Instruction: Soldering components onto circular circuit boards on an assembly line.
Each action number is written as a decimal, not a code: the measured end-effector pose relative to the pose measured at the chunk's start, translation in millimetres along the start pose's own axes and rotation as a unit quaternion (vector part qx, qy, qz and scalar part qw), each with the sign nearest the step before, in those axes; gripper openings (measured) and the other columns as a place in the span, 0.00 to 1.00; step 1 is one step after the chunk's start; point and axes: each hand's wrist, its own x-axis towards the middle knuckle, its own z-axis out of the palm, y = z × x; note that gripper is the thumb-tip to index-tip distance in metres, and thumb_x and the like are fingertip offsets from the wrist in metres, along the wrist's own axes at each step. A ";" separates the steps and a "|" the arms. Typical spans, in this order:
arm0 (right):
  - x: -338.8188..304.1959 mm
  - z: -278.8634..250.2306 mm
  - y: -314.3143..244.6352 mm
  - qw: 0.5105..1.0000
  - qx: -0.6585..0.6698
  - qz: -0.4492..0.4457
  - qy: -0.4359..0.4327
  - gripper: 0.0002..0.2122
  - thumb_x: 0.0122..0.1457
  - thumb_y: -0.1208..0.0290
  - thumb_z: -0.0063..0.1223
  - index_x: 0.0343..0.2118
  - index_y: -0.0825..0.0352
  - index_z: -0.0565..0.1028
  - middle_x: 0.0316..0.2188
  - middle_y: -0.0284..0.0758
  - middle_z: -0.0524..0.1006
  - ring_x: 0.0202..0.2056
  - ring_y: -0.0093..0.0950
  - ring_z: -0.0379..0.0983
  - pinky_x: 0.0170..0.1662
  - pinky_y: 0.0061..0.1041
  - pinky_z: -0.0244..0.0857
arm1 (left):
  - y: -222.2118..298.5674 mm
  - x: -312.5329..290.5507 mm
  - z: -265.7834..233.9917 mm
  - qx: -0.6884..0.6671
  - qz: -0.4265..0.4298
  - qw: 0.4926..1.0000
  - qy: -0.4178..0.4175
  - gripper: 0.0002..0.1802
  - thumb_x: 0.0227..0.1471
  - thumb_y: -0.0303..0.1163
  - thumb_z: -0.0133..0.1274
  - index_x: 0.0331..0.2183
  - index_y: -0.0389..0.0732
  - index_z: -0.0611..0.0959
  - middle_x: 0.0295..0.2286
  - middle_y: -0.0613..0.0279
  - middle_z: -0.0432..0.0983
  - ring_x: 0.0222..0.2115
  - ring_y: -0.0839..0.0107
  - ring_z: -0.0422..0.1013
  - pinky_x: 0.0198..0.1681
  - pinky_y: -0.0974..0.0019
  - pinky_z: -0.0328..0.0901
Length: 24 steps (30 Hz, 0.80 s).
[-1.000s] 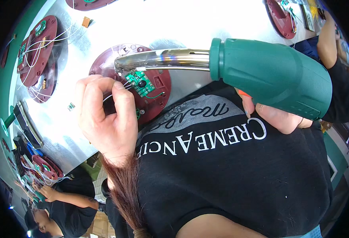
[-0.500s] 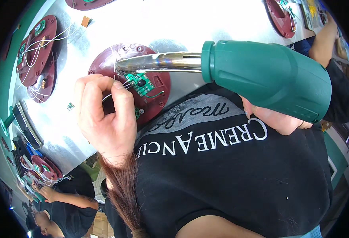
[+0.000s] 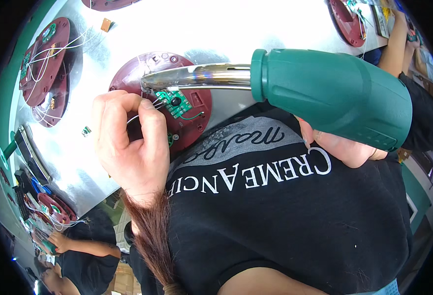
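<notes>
In my right hand is a green heat gun, its body covering most of the fingers. Its curved metal nozzle reaches left over a dark red round plate lying on the table. The nozzle tip is beside a small green circuit board with a black round part on the plate. My left hand is closed in a pinch at the board's left edge, gripping thin white wires. The wire ends near the fingertips are too small to make out.
At the left, more dark red plates with boards and white wires lie stacked on the metal table. Another plate is at the far right. A small loose green board lies left of my hand. Co-workers' arms show at lower left and upper right.
My hands and the heat gun stay almost in place, with only a slight shift of view. The co-worker's hand at the lower left and the arm at the upper right have moved.
</notes>
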 end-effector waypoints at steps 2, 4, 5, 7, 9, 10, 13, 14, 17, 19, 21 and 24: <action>0.7 0.4 0.6 1.000 0.004 0.007 0.003 0.22 0.56 0.57 0.50 0.42 0.74 0.68 0.29 0.37 0.71 0.22 0.24 0.68 0.27 0.22 0.64 | -1.2 0.2 1.2 -0.003 0.005 1.000 0.001 0.04 0.41 0.18 0.53 0.24 0.35 0.74 0.25 0.56 0.70 0.27 0.62 0.68 0.34 0.66 0.64; 1.5 1.5 -0.9 1.000 0.009 0.018 0.006 0.22 0.56 0.56 0.50 0.42 0.74 0.68 0.29 0.37 0.71 0.22 0.23 0.68 0.27 0.22 0.64 | -2.6 0.0 1.6 -0.010 0.002 1.000 -0.004 0.04 0.41 0.18 0.53 0.24 0.35 0.74 0.25 0.56 0.70 0.27 0.62 0.68 0.34 0.66 0.64; 1.7 3.9 -1.6 1.000 0.009 0.022 0.007 0.22 0.55 0.56 0.50 0.42 0.74 0.68 0.29 0.37 0.71 0.21 0.23 0.68 0.27 0.22 0.64 | -3.6 -0.2 1.7 -0.011 0.003 1.000 -0.004 0.04 0.41 0.18 0.53 0.24 0.35 0.74 0.25 0.56 0.70 0.27 0.62 0.68 0.34 0.66 0.64; 2.9 4.5 -1.3 0.999 0.018 0.035 0.007 0.23 0.55 0.56 0.50 0.42 0.74 0.68 0.29 0.37 0.71 0.21 0.23 0.68 0.26 0.21 0.64 | -3.7 -0.5 2.5 -0.007 0.005 1.000 -0.003 0.04 0.41 0.18 0.53 0.24 0.35 0.74 0.25 0.56 0.70 0.27 0.62 0.68 0.34 0.66 0.64; 3.5 0.8 1.5 0.998 0.042 0.053 0.010 0.23 0.55 0.55 0.51 0.42 0.74 0.68 0.29 0.37 0.71 0.21 0.23 0.68 0.26 0.21 0.64 | -1.7 -0.8 3.3 0.001 0.004 1.000 -0.005 0.04 0.41 0.18 0.53 0.24 0.35 0.74 0.25 0.56 0.70 0.27 0.62 0.68 0.34 0.66 0.64; 3.9 1.5 -0.5 0.996 0.050 0.067 0.016 0.23 0.55 0.55 0.51 0.42 0.74 0.68 0.29 0.38 0.71 0.21 0.23 0.68 0.25 0.21 0.63 | -2.2 -0.6 2.4 -0.001 0.004 1.000 -0.007 0.04 0.41 0.18 0.53 0.24 0.35 0.74 0.25 0.56 0.70 0.27 0.62 0.68 0.34 0.66 0.64; 5.7 0.9 -3.1 0.991 0.081 0.103 0.032 0.24 0.55 0.54 0.51 0.42 0.74 0.68 0.30 0.38 0.70 0.20 0.23 0.68 0.24 0.21 0.63 | -2.7 -0.7 1.1 0.001 0.010 1.000 0.000 0.04 0.41 0.18 0.53 0.24 0.35 0.74 0.24 0.56 0.70 0.27 0.62 0.68 0.33 0.65 0.64; 6.7 1.6 -2.7 0.989 0.090 0.106 0.041 0.24 0.55 0.54 0.51 0.42 0.74 0.68 0.30 0.38 0.70 0.20 0.23 0.68 0.24 0.21 0.63 | -1.7 -1.3 0.2 0.003 0.010 1.000 0.001 0.04 0.41 0.18 0.53 0.24 0.35 0.74 0.24 0.56 0.70 0.27 0.62 0.68 0.33 0.65 0.64; 11.8 10.9 -4.1 0.984 0.123 0.082 0.095 0.25 0.55 0.55 0.50 0.42 0.76 0.66 0.29 0.39 0.70 0.18 0.23 0.68 0.23 0.21 0.64 | -1.3 -0.7 -1.0 -0.004 0.009 1.000 -0.011 0.04 0.41 0.18 0.53 0.24 0.35 0.74 0.24 0.56 0.70 0.27 0.62 0.68 0.33 0.65 0.64; 17.9 16.3 -0.7 0.973 0.163 0.025 0.161 0.26 0.55 0.57 0.50 0.45 0.79 0.63 0.29 0.42 0.70 0.14 0.23 0.66 0.20 0.23 0.66 | -1.5 -0.5 -0.8 -0.005 0.008 1.000 -0.012 0.04 0.41 0.18 0.53 0.23 0.35 0.74 0.24 0.56 0.70 0.27 0.62 0.68 0.33 0.65 0.64; 28.7 15.8 -1.7 0.963 0.210 0.030 0.167 0.23 0.59 0.59 0.43 0.45 0.79 0.63 0.29 0.41 0.69 0.13 0.21 0.66 0.20 0.22 0.66 | -1.4 -1.4 -0.2 -0.005 0.005 1.000 -0.011 0.04 0.41 0.18 0.53 0.23 0.36 0.74 0.24 0.57 0.70 0.27 0.62 0.68 0.33 0.65 0.63; 48.9 16.9 4.8 0.939 0.298 0.000 0.171 0.21 0.63 0.60 0.34 0.46 0.77 0.63 0.30 0.39 0.68 0.13 0.20 0.65 0.29 0.30 0.73 | 0.7 -0.9 -1.0 -0.003 0.002 1.000 -0.010 0.04 0.41 0.18 0.53 0.23 0.36 0.74 0.24 0.57 0.69 0.27 0.62 0.68 0.33 0.65 0.63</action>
